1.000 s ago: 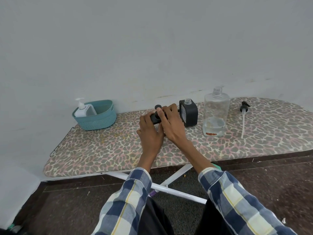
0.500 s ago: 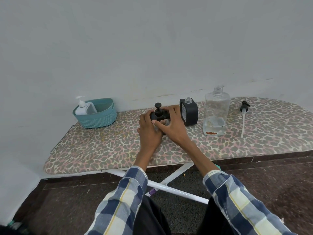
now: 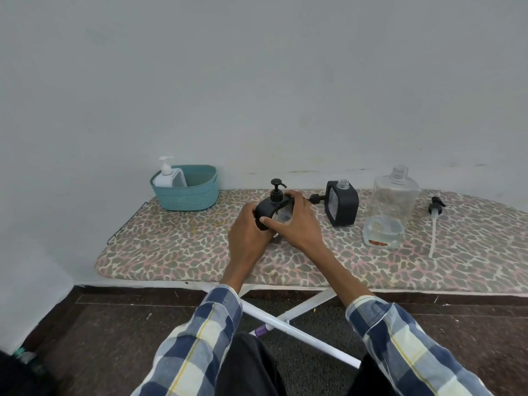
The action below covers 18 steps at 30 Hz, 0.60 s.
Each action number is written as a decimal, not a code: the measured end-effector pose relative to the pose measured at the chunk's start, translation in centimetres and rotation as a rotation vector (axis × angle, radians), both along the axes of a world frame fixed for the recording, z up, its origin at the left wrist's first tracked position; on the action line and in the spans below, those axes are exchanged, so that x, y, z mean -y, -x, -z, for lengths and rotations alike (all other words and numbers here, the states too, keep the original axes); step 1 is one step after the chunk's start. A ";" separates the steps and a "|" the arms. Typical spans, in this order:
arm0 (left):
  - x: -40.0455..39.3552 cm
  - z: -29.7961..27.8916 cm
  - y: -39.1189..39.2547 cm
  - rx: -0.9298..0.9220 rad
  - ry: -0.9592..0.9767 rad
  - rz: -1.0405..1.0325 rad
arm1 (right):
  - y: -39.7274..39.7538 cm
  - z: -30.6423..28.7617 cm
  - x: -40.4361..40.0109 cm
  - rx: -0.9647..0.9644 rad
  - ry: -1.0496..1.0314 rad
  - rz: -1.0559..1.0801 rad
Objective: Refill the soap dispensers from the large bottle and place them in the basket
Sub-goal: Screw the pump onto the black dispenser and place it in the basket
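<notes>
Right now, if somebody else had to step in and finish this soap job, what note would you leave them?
Left hand and right hand: both grip the black dispenser over the ironing board; its pump is on.
Second black dispenser: stands open on the board, and what looks like its pump lies just left of it.
Large bottle: uncapped, only a little liquid at the bottom; its long pump lies to its right.
Done: the white dispenser sits in the basket.
Left: put the held dispenser in the basket, then fill, close and move the open one.
</notes>
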<state>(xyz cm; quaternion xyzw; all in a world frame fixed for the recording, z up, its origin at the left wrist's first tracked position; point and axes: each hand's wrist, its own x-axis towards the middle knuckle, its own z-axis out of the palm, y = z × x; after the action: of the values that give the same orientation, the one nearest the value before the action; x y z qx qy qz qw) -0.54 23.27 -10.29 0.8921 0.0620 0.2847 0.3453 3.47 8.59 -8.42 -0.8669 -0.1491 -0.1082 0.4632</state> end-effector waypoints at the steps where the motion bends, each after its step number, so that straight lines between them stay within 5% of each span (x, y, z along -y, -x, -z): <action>1: -0.6 0.2 0.0 -0.005 0.005 0.028 | -0.2 -0.1 -0.3 0.011 0.012 0.005; 8: -5.8 0.9 0.3 0.072 -0.088 0.186 | -1.8 -1.8 -2.3 0.026 -0.071 -0.018; 15: -12.4 0.8 -2.0 0.311 0.021 -0.208 | -4.6 -5.7 -7.8 0.061 -0.197 -0.157; 18: -15.8 0.7 -3.6 0.248 0.063 -0.331 | -6.3 -7.3 -10.9 0.097 -0.158 -0.212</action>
<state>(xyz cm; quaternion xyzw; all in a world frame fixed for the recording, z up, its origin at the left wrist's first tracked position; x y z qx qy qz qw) 3.09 39.10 -11.03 0.8168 0.1735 0.4429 0.3264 9.82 19.48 -1.08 -0.8009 -0.2531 -0.1120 0.5309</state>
